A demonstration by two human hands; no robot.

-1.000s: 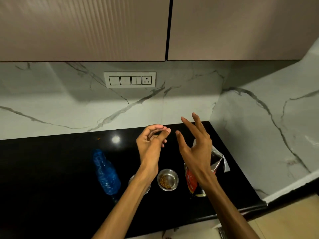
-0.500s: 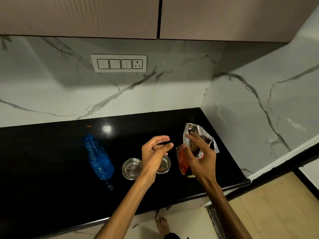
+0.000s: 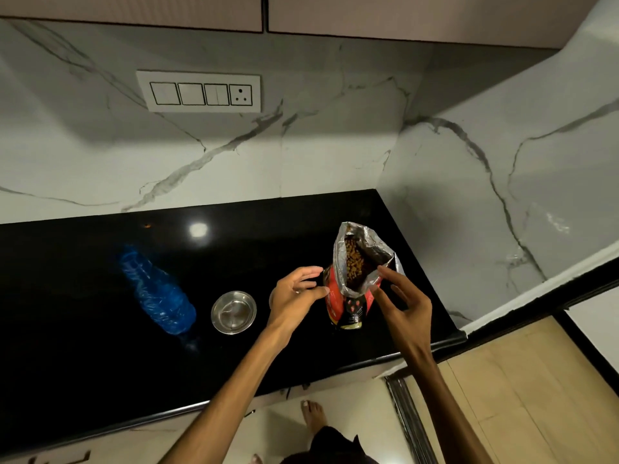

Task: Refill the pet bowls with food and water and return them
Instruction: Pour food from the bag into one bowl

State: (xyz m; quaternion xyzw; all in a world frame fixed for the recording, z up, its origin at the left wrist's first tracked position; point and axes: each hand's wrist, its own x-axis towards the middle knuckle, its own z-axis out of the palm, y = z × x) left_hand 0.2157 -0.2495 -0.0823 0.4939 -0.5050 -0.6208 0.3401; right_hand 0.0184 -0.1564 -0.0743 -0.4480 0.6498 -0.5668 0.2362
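Along the back of the scene runs a glossy black countertop (image 3: 83, 346), set into a corner where 2 white marble-veined walls meet; a white switch plate (image 3: 198, 91) with 3 switches and 1 socket sits on the rear wall, and pale cabinet doors hang above it. Below the counter's front edge lie light floor tiles, where a bare foot (image 3: 313, 418) shows. On the counter a blue plastic bottle (image 3: 155, 291) lies on its side at the left, and just to its right stands 1 steel bowl (image 3: 233, 312), with no kibble in it. A second bowl is almost wholly hidden behind the left hand, so its contents cannot be told. Right of that stands an open red food bag (image 3: 356, 279), upright, its silver-lined mouth spread wide with brown kibble visible inside. The left hand (image 3: 294, 296) hovers at the bag's left side, fingers loosely curved and parted, thumb and fingertips just at the red panel; whether they touch it cannot be told. The right hand (image 3: 403, 304) is spread at the bag's right side, fingers apart and mostly straight, the forefinger tip close beside the torn silver rim. Neither hand plainly grips anything, and the 2 hands are apart with the bag between them.
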